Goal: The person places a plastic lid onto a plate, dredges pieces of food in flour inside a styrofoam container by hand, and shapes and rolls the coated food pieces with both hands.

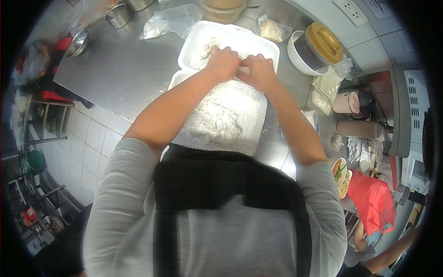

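Note:
A white foam clamshell container [261, 104] lies spread out on the steel table, its near half holding a heap of loose white flour [214, 117]. Over the far half [258, 41], close to the fold, both my hands meet with curled fingers. My left hand [224, 63] and my right hand [258, 73] close around a small flour-coated piece [243, 69] whose kind I cannot make out; fingers cover most of it. Just beyond my left hand, another pale floured lump [212, 45] rests in the far half.
A plastic bag of white powder [161, 25] and a metal cup [117, 16] stand at the back left, a metal bowl [77, 43] near the left edge. To the right are a white bowl [295, 53] with a yellow-lidded jar [325, 41] and a red bag [371, 198]. Another person's arm [392, 249] shows lower right.

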Tool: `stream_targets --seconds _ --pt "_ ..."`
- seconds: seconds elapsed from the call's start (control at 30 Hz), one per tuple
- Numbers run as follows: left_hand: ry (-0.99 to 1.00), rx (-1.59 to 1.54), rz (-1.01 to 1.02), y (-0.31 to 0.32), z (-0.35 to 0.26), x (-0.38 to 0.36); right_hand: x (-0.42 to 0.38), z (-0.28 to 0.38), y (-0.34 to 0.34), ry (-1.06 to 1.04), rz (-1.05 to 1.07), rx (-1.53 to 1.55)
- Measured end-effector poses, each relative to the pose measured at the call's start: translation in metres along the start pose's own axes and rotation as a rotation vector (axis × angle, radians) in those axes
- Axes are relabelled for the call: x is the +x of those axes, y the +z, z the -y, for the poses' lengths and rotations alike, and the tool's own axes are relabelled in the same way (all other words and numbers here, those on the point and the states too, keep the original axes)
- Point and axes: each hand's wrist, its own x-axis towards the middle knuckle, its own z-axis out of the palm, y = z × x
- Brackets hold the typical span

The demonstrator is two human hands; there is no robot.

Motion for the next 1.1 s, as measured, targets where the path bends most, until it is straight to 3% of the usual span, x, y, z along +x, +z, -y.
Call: stream_targets --seconds 0.77,0.93,1.1 --pt "-0.028 -0.044 -0.092 0.002 -0.003 -0.003 0.000 0.000 0.011 0.013 -0.096 0.033" --pt "-0.024 0.046 -0.018 0.003 -0.004 0.003 0.001 -0.003 0.012 0.017 -0.084 0.021" --pt "-0.050 -0.066 -0.027 -0.006 -0.011 -0.003 -0.002 -0.007 0.007 0.016 -0.081 0.038"
